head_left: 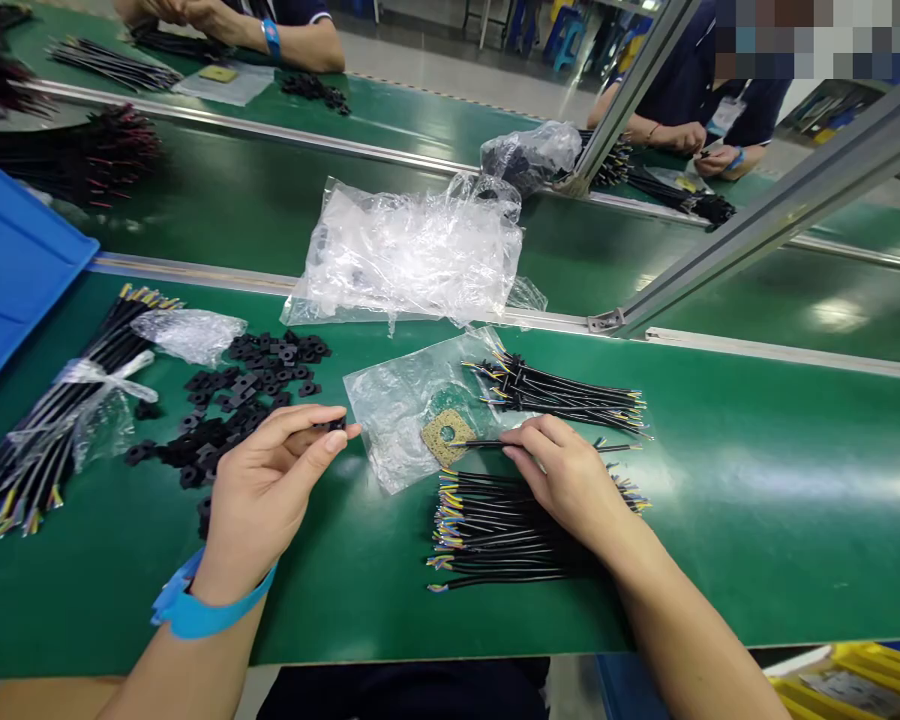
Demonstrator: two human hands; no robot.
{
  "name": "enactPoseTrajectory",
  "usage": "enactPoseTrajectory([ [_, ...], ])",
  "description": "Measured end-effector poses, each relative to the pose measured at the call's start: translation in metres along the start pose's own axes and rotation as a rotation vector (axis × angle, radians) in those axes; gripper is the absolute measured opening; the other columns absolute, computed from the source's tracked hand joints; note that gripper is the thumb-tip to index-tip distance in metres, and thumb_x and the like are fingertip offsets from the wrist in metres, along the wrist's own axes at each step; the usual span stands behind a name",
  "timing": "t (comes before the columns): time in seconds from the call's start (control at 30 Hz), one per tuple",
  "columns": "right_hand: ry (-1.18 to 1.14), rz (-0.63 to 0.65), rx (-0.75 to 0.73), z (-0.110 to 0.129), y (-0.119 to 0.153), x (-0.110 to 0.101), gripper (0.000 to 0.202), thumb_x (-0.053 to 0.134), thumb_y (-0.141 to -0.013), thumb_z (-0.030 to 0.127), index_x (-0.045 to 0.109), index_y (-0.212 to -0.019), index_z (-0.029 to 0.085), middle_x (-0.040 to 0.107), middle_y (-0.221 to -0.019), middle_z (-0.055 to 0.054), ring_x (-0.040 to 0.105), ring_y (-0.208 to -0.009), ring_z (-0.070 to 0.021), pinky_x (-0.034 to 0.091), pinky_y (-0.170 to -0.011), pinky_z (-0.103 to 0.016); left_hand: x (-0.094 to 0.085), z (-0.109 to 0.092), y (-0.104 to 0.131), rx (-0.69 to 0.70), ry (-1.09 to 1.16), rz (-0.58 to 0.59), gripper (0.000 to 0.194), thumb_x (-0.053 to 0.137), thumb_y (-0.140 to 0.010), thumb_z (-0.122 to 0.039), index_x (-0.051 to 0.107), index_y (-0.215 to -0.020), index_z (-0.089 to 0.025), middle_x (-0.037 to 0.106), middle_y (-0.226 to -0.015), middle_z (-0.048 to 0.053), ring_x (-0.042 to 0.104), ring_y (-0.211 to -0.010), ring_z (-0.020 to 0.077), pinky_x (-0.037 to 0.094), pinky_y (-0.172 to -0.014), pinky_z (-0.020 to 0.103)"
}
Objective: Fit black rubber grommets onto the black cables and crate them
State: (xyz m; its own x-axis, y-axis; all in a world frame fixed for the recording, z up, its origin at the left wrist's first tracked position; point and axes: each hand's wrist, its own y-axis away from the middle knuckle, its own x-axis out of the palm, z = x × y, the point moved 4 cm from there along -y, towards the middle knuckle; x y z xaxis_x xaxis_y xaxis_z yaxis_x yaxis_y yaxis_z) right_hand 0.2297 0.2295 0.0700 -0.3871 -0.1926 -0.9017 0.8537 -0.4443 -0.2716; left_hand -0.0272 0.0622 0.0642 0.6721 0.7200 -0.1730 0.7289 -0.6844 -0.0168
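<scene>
My left hand (pixel 277 480) pinches a small black rubber grommet (pixel 335 424) between thumb and fingertips. Between the fingers of my right hand (pixel 562 470) is a black cable (pixel 484 443), its stripped end pointing left over a yellow sponge (pixel 442 437). The sponge, with a hole in its middle, lies on a flat plastic bag (pixel 390 400). A row of black cables (pixel 495 520) with coloured wire ends lies below my right hand. Beyond it is a smaller pile of cables (pixel 570 390) with black pieces near their left ends. Loose black grommets (pixel 247 390) are heaped beyond my left hand.
A tied cable bundle (pixel 60 420) and a blue bin (pixel 22 270) are at the left. Crumpled clear plastic bags (pixel 412 250) lie across the metal rail. A metal post (pixel 780 200) slants at the right. Two co-workers' hands show across the bench.
</scene>
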Motion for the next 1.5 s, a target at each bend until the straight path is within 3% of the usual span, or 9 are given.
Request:
enactPoseTrajectory([
  [0.17, 0.049, 0.097, -0.028, 0.003, 0.000, 0.017, 0.022, 0.050, -0.103, 0.012, 0.068, -0.113, 0.020, 0.070, -0.096, -0.006, 0.068, -0.087, -0.0204, 0.058, -0.080, -0.031, 0.004, 0.002, -0.001, -0.113, 0.030, 0.061, 0.045, 0.087, -0.073, -0.056, 0.076, -0.103, -0.024, 0.080, -0.086, 0.003, 0.081, -0.091, 0.0280, 0.068, -0.078, 0.031],
  [0.37, 0.219, 0.128, -0.017, 0.005, 0.001, 0.018, 0.019, 0.057, -0.100, 0.011, 0.071, -0.105, 0.021, 0.070, -0.094, -0.005, 0.066, -0.082, -0.0197, 0.053, -0.068, -0.028, 0.008, 0.003, 0.001, -0.208, 0.146, 0.087, 0.047, 0.092, -0.066, -0.055, 0.075, -0.096, -0.023, 0.081, -0.086, 0.004, 0.081, -0.094, 0.0289, 0.068, -0.081, 0.032],
  [0.53, 0.287, 0.152, -0.082, 0.005, 0.002, 0.018, 0.025, 0.056, -0.099, 0.008, 0.073, -0.112, 0.019, 0.069, -0.083, -0.005, 0.065, -0.078, -0.0206, 0.052, -0.063, -0.029, 0.017, 0.006, 0.005, -0.278, 0.173, 0.187, 0.040, 0.092, -0.068, -0.053, 0.077, -0.094, -0.025, 0.082, -0.091, 0.004, 0.080, -0.094, 0.0280, 0.068, -0.077, 0.030],
  [0.63, 0.220, 0.085, -0.118, 0.008, 0.002, 0.011, 0.030, 0.051, -0.102, 0.009, 0.071, -0.122, 0.016, 0.071, -0.086, -0.006, 0.067, -0.077, -0.0193, 0.055, -0.066, -0.029, 0.024, 0.008, 0.008, -0.330, 0.223, 0.250, 0.037, 0.092, -0.069, -0.050, 0.078, -0.092, -0.025, 0.081, -0.087, 0.003, 0.080, -0.090, 0.0240, 0.065, -0.073, 0.025],
  [0.77, -0.041, -0.072, -0.145, 0.025, 0.002, -0.005, 0.034, 0.048, -0.106, 0.012, 0.064, -0.135, 0.019, 0.072, -0.093, -0.005, 0.068, -0.076, -0.0137, 0.057, -0.069, -0.024, 0.038, 0.006, 0.012, -0.429, 0.347, 0.308, 0.043, 0.097, -0.060, -0.050, 0.079, -0.087, -0.022, 0.079, -0.076, 0.003, 0.080, -0.080, 0.0204, 0.062, -0.068, 0.022],
  [0.97, -0.175, -0.180, -0.214, 0.049, 0.005, -0.012, 0.036, 0.053, -0.103, 0.010, 0.065, -0.135, 0.022, 0.072, -0.093, -0.004, 0.067, -0.074, -0.0117, 0.057, -0.066, -0.022, 0.050, 0.003, 0.019, -0.538, 0.411, 0.365, 0.047, 0.101, -0.051, -0.049, 0.079, -0.082, -0.021, 0.071, -0.062, -0.002, 0.078, -0.071, 0.0168, 0.060, -0.068, 0.021],
  [1.17, -0.082, -0.172, -0.217, 0.048, 0.007, -0.008, 0.036, 0.052, -0.102, 0.009, 0.066, -0.133, 0.020, 0.072, -0.089, -0.003, 0.065, -0.071, -0.0122, 0.056, -0.063, -0.023, 0.049, 0.002, 0.021, -0.501, 0.383, 0.406, 0.040, 0.099, -0.056, -0.046, 0.079, -0.081, -0.021, 0.072, -0.065, 0.000, 0.079, -0.071, 0.0198, 0.063, -0.067, 0.025],
  [1.33, 0.024, -0.193, -0.284, 0.057, 0.011, -0.015, 0.038, 0.053, -0.102, 0.009, 0.064, -0.137, 0.017, 0.076, -0.092, -0.005, 0.066, -0.071, -0.0137, 0.055, -0.063, -0.026, 0.050, 0.005, 0.024, -0.400, 0.222, 0.465, 0.032, 0.094, -0.064, -0.039, 0.079, -0.084, -0.020, 0.081, -0.075, 0.006, 0.081, -0.076, 0.0258, 0.067, -0.072, 0.035],
  [1.5, 0.038, -0.204, -0.371, 0.068, 0.012, -0.017, 0.031, 0.051, -0.103, 0.010, 0.066, -0.130, 0.012, 0.079, -0.094, -0.008, 0.071, -0.075, -0.0161, 0.059, -0.067, -0.029, 0.055, 0.004, 0.031, -0.275, 0.107, 0.502, 0.018, 0.087, -0.071, -0.031, 0.082, -0.086, -0.021, 0.081, -0.070, 0.005, 0.078, -0.066, 0.0232, 0.064, -0.060, 0.031],
])
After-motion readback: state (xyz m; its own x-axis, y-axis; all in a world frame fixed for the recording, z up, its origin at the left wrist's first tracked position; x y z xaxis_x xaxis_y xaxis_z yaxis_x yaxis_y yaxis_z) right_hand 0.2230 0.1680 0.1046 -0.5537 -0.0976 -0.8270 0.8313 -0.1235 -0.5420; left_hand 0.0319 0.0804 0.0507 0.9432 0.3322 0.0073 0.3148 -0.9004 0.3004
